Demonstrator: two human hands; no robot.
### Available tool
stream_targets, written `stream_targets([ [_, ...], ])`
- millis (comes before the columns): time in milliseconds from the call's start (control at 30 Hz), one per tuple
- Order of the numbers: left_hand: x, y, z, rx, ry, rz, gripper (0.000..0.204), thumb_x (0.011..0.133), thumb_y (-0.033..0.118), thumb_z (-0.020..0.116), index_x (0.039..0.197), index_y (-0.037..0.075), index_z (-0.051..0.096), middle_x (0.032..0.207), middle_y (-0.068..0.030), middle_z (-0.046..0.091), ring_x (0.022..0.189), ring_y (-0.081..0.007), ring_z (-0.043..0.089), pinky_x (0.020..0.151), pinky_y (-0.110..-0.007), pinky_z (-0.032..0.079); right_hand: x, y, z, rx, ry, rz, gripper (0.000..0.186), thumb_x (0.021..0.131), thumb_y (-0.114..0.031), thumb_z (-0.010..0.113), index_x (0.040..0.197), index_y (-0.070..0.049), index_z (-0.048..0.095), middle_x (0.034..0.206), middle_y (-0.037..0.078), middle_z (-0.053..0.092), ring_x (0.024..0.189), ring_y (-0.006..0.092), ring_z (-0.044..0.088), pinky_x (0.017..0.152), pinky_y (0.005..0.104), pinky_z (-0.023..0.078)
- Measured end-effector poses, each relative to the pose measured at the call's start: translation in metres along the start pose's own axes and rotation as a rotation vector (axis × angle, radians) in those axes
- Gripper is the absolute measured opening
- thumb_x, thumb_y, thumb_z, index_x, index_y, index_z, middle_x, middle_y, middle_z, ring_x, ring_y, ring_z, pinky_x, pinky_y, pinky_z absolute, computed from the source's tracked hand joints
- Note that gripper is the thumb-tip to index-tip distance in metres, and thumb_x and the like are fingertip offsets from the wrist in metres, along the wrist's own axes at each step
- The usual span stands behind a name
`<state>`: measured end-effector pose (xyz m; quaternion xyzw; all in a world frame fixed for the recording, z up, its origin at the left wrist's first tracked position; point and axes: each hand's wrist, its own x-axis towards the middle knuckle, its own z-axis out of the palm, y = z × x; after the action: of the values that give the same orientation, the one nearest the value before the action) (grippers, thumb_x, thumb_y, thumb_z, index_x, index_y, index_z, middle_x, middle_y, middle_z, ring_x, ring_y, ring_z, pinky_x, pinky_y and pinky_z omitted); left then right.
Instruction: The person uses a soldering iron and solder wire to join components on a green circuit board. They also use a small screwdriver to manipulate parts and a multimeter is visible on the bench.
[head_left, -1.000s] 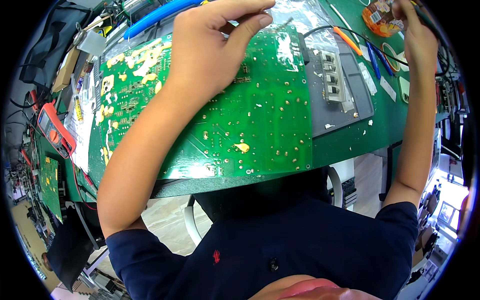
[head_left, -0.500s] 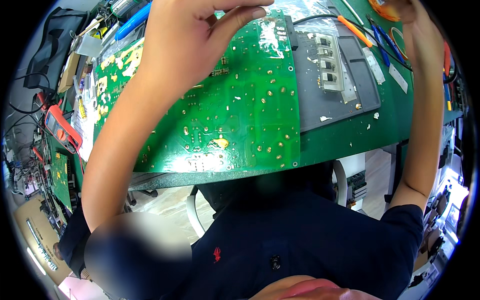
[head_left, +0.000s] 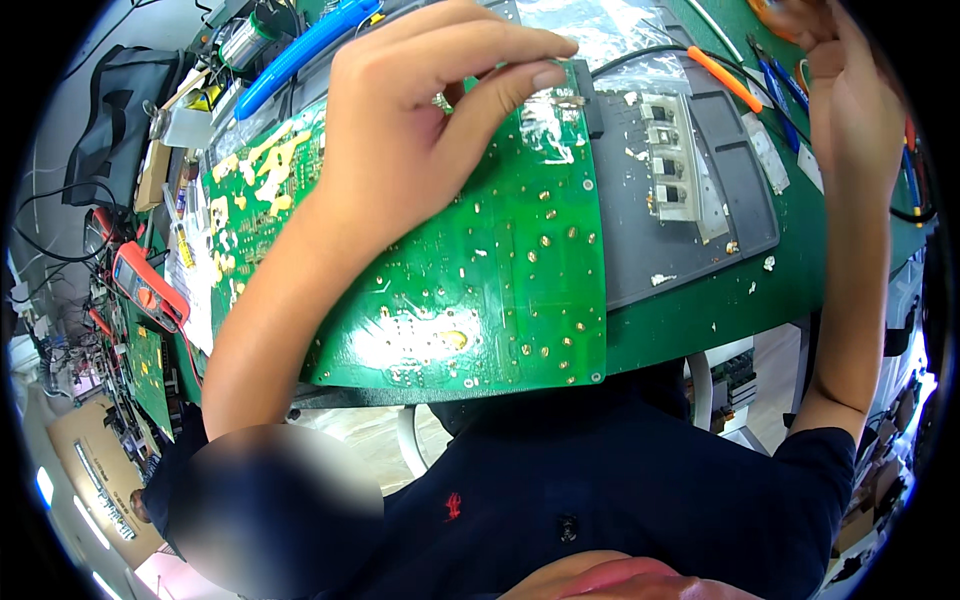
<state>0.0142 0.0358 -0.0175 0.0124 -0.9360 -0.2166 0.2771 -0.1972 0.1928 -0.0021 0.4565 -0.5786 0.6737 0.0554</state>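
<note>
Over to the green circuit board (head_left: 490,290), broad and glossy on the counter (head_left: 650,335), right up by the near edge, with a grey tray (head_left: 625,215) showing past the right side. Above the board with the left hand (head_left: 410,130), thumb and index fingers (head_left: 505,42) bent toward each other, with just a small gap at the tips; impossible to tell whether gripping the little metallic piece (head_left: 567,101) close by. Out at the far right with the right hand (head_left: 850,120), blurred at the fingertips; no telling how far open or around what. And the handling? Probably stiff and flat, fairly light for such a spread, likely slick across the shiny face. Surely delicate around the solder joints (head_left: 545,242) and the yellow blobs (head_left: 270,165), so best taken by the bare right edge and near corner, two-handed, level, without flexing.
</note>
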Motion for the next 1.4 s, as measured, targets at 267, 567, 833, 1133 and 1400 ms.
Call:
stream_targets([
  [267,0.000,0.008,0.002,0.051,0.194,0.300,0.029,0.078,-0.009,0.078,0.106,-0.002,0.077,0.091,-0.0121,0.070,0.077,-0.0194,0.068,0.068,-0.028,0.054,-0.025,0.011,-0.004,0.126,-0.334,-0.093,0.024,0.102,-0.010,0.064,0.119,0.000,0.052,0.107,0.018,0.068,0.099,0.0220,0.074,0.081,0.0282,0.061],
  [567,-0.007,0.017,0.009,0.038,0.155,0.419,0.038,0.069,-0.002,0.083,0.107,0.002,0.077,0.092,-0.0101,0.069,0.078,-0.0219,0.065,0.066,-0.031,0.052,-0.040,0.009,-0.007,0.276,-0.603,0.014,0.043,0.092,0.013,0.066,0.130,-0.001,0.052,0.132,0.022,0.063,0.115,0.0245,0.068,0.095,0.0332,0.057],
  [833,-0.014,0.017,0.005,-0.230,0.119,0.181,0.025,0.082,-0.014,0.064,0.105,-0.007,0.068,0.098,-0.0166,0.068,0.087,-0.0204,0.066,0.077,-0.030,0.054,-0.037,0.016,-0.006,0.308,-0.466,0.071,0.038,0.092,0.013,0.065,0.124,-0.002,0.050,0.123,0.018,0.063,0.105,0.0197,0.070,0.092,0.0303,0.057],
  [1133,-0.015,0.016,0.008,-0.683,0.013,-0.322,0.039,0.088,-0.013,0.054,0.126,-0.006,0.061,0.126,-0.0125,0.064,0.092,-0.0126,0.064,0.086,-0.027,0.055,-0.037,0.007,0.003,0.476,-0.453,0.156,0.039,0.089,0.014,0.067,0.120,-0.003,0.049,0.115,0.015,0.064,0.100,0.0171,0.070,0.088,0.0283,0.059],
  [1400,-0.016,0.012,0.002,-0.725,-0.182,-0.412,0.044,0.092,-0.006,0.048,0.133,0.000,0.064,0.105,-0.0043,0.072,0.080,-0.0062,0.057,0.070,-0.019,0.046,-0.032,0.026,-0.018,0.402,-0.608,0.059,0.043,0.097,0.011,0.057,0.135,-0.006,0.049,0.131,0.017,0.062,0.112,0.0219,0.066,0.098,0.0335,0.052],
])
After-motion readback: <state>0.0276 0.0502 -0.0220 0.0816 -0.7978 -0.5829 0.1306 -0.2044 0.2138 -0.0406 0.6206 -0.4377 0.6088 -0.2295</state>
